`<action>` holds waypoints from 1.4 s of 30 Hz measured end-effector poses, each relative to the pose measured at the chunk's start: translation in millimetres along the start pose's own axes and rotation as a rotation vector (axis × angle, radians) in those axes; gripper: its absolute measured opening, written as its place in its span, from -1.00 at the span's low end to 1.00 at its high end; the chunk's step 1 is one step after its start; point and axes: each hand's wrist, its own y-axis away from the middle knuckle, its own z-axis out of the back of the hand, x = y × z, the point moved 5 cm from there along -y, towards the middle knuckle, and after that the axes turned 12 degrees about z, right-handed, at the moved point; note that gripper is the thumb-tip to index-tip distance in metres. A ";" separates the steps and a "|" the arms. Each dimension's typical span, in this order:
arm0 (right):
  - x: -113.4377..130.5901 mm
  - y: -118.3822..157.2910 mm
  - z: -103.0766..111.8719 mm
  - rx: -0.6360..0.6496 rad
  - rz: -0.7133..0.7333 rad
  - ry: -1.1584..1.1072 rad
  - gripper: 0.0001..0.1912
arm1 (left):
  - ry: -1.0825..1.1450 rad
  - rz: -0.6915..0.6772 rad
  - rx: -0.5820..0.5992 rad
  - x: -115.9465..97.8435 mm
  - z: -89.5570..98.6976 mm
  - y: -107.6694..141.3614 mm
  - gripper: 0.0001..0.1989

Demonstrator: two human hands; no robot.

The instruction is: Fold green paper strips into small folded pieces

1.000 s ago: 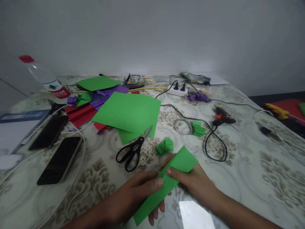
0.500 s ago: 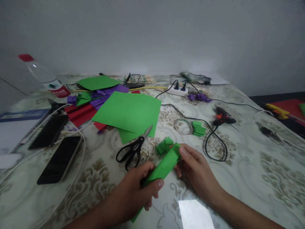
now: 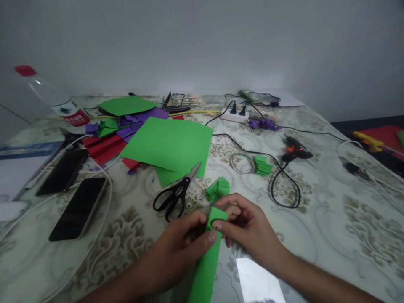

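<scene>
Right hand (image 3: pixel 249 225): thumb on the upper face of a green paper strip (image 3: pixel 205 269), fingers curled about its far end; pinching, not released. Located to the right of the black-handled scissors (image 3: pixel 176 193) and nearer the wearer.

Head view, sole view:

- Left hand (image 3: pixel 181 244): grasping the same strip lower down, thumb laid along it, fingers mostly hidden beneath. Nearer the wearer than the scissors.
- Green paper strip, one: on the wearer's side of the scissors and to their right, between both hands; far end bent over in a short flap, near end cut off by the lower edge.
- Folded green piece (image 3: pixel 218 189), one: just right of the scissors, beyond the hands, untouched.
- Second folded green piece (image 3: pixel 263 165), one: farther right of the scissors, beside a thin ring (image 3: pixel 242 163).
- Large green sheet (image 3: pixel 167 143): beyond the scissors, whose tip lies over its near edge.
- Glue gun (image 3: pixel 296 150): well to the right of the scissors.

Step in hand, by judgement: folding or rolling the strip's far end. Next move seems to call for squaring the flap to the strip's sides and pressing the crease by thumb, the Left hand steadying the remainder.
</scene>
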 end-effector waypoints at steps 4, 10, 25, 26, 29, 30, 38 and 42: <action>1.0 0.1 -1.6 0.030 0.031 -0.049 -0.65 | -0.054 0.007 -0.028 -3.3 2.5 -3.3 -0.68; 2.1 0.9 0.0 0.065 0.058 -0.066 -0.77 | 0.010 0.007 -0.003 -4.2 4.5 -3.2 -0.71; -1.5 3.1 -5.3 0.239 0.037 -0.260 -0.74 | 0.117 0.027 -0.095 -0.3 12.8 -2.3 -0.61; -1.2 3.0 -4.8 0.229 0.040 -0.251 -0.76 | 0.117 0.022 -0.096 -1.1 12.8 -1.9 -0.60; -1.2 3.3 -3.6 0.205 0.052 -0.220 -0.80 | 0.111 0.007 -0.073 -4.3 10.9 -1.0 -0.62; -1.1 3.5 -3.4 0.202 0.059 -0.214 -0.80 | 0.109 0.009 -0.068 -5.0 10.4 -0.8 -0.63; 2.1 3.0 -2.3 0.194 0.138 -0.142 -0.79 | 0.110 0.014 -0.070 -5.1 8.0 -0.1 -0.66; 4.0 3.5 -1.6 0.188 0.172 -0.081 -0.79 | 0.117 -0.004 -0.097 -3.6 6.8 1.2 -0.65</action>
